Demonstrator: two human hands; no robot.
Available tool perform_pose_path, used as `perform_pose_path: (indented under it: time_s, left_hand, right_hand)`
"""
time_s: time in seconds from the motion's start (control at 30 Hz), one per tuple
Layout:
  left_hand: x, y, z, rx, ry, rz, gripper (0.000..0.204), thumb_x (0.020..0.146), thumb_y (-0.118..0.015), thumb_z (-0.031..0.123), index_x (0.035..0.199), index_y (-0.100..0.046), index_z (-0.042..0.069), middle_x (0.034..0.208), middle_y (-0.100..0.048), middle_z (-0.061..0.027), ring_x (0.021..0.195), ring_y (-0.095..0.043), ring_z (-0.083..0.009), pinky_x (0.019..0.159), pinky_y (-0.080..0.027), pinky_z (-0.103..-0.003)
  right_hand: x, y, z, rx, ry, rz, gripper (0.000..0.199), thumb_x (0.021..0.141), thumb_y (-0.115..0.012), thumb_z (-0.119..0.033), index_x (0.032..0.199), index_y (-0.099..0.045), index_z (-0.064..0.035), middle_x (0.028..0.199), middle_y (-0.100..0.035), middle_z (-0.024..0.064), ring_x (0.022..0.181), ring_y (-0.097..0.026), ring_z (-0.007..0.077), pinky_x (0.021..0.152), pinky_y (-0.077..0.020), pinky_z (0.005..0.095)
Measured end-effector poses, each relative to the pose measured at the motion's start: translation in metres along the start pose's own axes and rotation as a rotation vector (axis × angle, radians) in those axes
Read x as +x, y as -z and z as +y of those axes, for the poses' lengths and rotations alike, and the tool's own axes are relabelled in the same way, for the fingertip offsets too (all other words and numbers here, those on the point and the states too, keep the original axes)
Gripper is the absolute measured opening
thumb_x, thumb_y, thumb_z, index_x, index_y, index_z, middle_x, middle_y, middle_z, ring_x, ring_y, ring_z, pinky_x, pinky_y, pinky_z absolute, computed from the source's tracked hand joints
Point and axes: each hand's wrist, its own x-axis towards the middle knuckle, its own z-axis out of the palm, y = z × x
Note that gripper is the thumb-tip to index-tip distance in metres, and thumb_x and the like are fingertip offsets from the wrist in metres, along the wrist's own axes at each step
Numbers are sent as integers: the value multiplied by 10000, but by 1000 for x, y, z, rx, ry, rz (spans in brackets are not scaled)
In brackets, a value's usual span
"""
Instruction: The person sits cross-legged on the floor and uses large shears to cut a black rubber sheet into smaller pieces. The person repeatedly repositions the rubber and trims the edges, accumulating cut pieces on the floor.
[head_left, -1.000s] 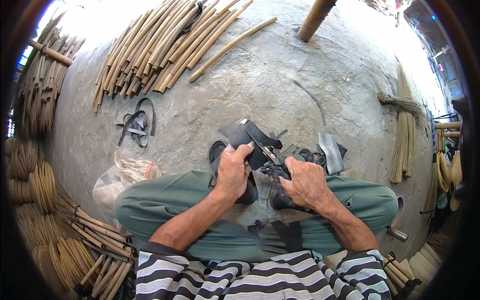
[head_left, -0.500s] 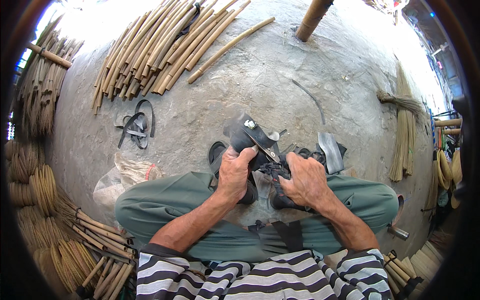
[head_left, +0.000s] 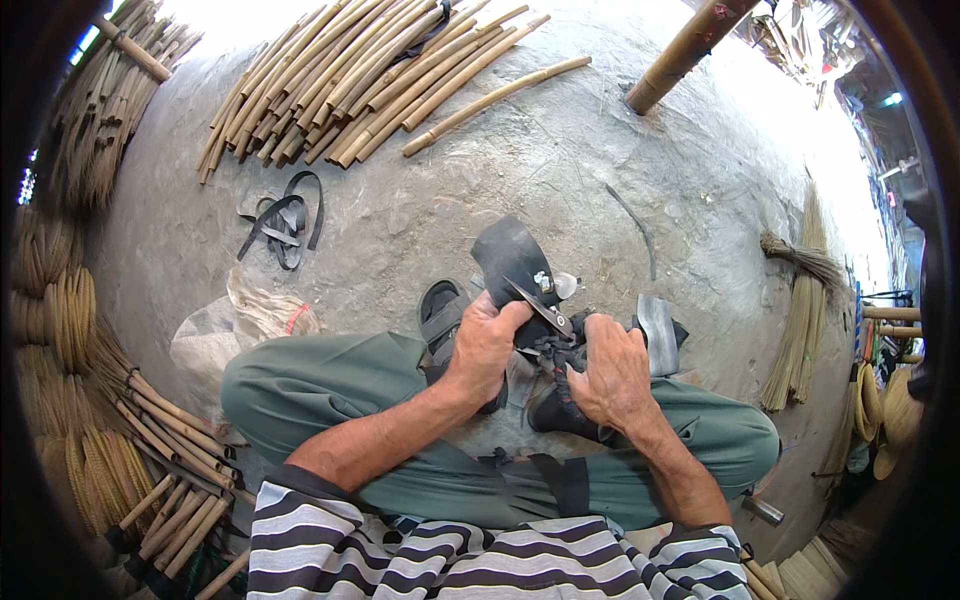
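Observation:
In front of my crossed legs, my left hand [head_left: 482, 345] is closed on a curved piece of black rubber [head_left: 506, 252], thumb on top. The rubber has a small white patch near its right edge. My right hand [head_left: 615, 370] is wrapped round the dark, bound handles of metal scissors [head_left: 550, 314]. Their blades point up and left, lying against the rubber just beyond my left thumb. Beside my left hand is a dark sandal [head_left: 440, 312] on my foot. A grey sheet piece [head_left: 657, 335] lies right of my right hand.
Bamboo poles [head_left: 360, 80] lie in a heap at the far left, near black strips [head_left: 283, 225]. A whitish sack [head_left: 245, 315] sits by my left knee. An upright bamboo post [head_left: 685, 60] and a bundle of thin stalks [head_left: 800, 300] stand at the right.
The black rubber has turned and now stands out farther above my left hand. The scissors' pivot shows more plainly. My view has shifted slightly; both hands keep their grips.

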Motion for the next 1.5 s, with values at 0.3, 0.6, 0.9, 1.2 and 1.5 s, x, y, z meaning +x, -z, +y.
perform_pose_path:
  time_s: [0.3,0.6,0.9,1.2,1.5]
  left_hand:
    - [1,9,1,-16,-35,7,136,945,-647,68,1070,-661,15,950,-711,-22,811,-676,-100,768,-562,-269]
    - [16,12,9,-96,-98,53,155,948,-653,99,1080,-661,19,964,-701,-16,820,-666,-89,738,-561,-275]
    - [-3,0,-3,-30,-48,30,111,938,-623,64,1021,-685,24,884,-701,4,715,-654,-88,656,-544,-262]
    - [11,12,4,-122,-18,38,158,951,-626,55,1103,-651,20,998,-719,-37,839,-693,-134,781,-576,-295]
    - [-4,1,1,-48,-19,22,160,957,-623,59,1107,-671,29,1022,-730,-27,855,-689,-115,785,-560,-275]
  right_hand:
    - [0,4,-9,52,-144,-182,364,867,-738,-299,919,-530,-6,797,-656,247,772,-657,472,689,-492,537]
    - [-1,0,-4,41,-105,-219,364,856,-769,-283,942,-538,-15,844,-661,214,812,-669,433,713,-489,519]
    - [1,-4,-3,-5,-91,-129,421,816,-795,-315,942,-526,-17,865,-629,205,827,-625,424,737,-450,504]
    - [-1,3,-6,55,-115,-229,374,875,-761,-291,940,-528,-6,803,-671,224,742,-686,438,659,-518,522]
    - [2,-7,-2,-7,20,-24,405,798,-787,-262,968,-517,-12,880,-603,215,831,-591,423,749,-427,500]
